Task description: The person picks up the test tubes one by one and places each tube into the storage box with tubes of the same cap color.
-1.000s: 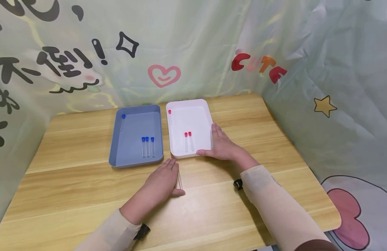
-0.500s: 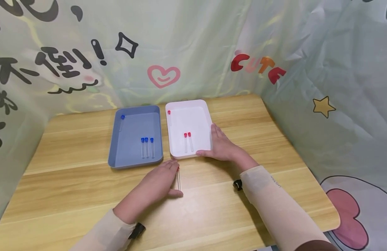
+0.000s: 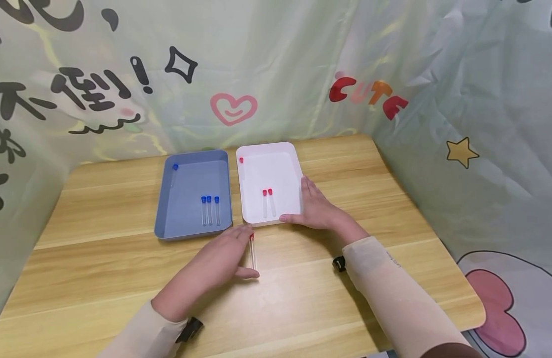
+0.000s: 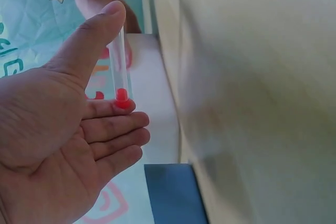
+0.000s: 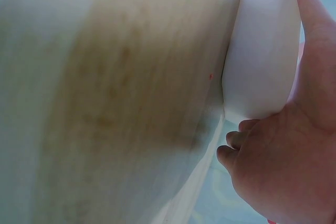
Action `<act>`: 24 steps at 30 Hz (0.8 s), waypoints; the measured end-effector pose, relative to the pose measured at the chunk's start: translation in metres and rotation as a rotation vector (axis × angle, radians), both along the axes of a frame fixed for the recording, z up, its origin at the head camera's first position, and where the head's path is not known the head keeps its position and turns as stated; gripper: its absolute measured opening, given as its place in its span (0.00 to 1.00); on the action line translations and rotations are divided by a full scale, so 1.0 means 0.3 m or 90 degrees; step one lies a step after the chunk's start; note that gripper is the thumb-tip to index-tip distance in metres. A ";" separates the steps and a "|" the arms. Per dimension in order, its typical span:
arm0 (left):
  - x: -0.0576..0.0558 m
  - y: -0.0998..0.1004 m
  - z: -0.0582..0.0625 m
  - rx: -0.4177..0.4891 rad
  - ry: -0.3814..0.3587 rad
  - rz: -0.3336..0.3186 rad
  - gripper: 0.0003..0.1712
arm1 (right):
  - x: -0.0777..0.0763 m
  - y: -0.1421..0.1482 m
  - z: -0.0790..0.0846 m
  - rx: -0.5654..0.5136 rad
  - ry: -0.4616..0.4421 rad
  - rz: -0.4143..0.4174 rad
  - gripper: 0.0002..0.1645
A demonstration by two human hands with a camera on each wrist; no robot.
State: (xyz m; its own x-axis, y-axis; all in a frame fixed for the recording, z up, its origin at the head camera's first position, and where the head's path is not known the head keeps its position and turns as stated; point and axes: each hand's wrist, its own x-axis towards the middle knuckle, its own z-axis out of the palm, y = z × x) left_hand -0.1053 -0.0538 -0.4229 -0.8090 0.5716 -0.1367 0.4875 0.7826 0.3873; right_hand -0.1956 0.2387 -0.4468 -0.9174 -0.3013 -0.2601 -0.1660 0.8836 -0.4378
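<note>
My left hand (image 3: pixel 220 253) pinches a clear test tube (image 4: pixel 119 61) with a red cap (image 4: pixel 122 98) lengthwise: the thumb is at its bare end and the index fingertip at the cap. The other left fingers lie nearly straight. This hand is just in front of the trays, low over the table. My right hand (image 3: pixel 318 206) rests against the near right corner of the white tray (image 3: pixel 276 154), its thumb at the front rim and its fingers along the right side. Inside that tray lie two red-capped test tubes (image 3: pixel 268 204) side by side, with another (image 3: pixel 242 166) at the far left.
Left of the white tray stands a blue-grey tray (image 3: pixel 177 219). Three blue-capped test tubes (image 3: pixel 210 211) lie in its near right part, another (image 3: pixel 173 174) at its far left. The wooden table (image 3: pixel 303 308) meets printed cloth walls (image 3: pixel 285 64) behind and beside it.
My left hand has shifted slightly to the left with the red-capped test tube. The right hand and both trays stay in place.
</note>
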 end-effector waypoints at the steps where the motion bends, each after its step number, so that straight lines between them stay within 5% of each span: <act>1: 0.000 -0.002 0.004 0.001 -0.001 -0.001 0.62 | 0.000 0.000 -0.001 0.000 -0.001 -0.001 0.84; 24: -0.082 -0.012 0.115 0.032 0.018 0.007 0.64 | -0.003 0.002 -0.012 -0.001 0.001 -0.005 0.84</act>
